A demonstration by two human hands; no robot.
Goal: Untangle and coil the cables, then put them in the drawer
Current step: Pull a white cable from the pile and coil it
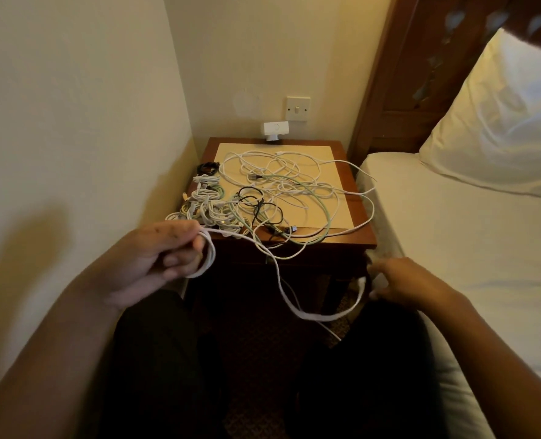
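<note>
A tangle of white, pale green and black cables covers the wooden bedside table. Several small coiled bundles lie along its left edge. My left hand grips a few loops of a white cable in front of the table. That cable sags across my lap as a slack length and rises to my right hand, which pinches it near the table's front right corner. The table's front below the top is dark, and I cannot make out a drawer.
A bed with a white sheet and pillow stands close on the right, a wall on the left. A white plug adapter and a wall switch sit behind the table. My dark-trousered legs fill the narrow gap below.
</note>
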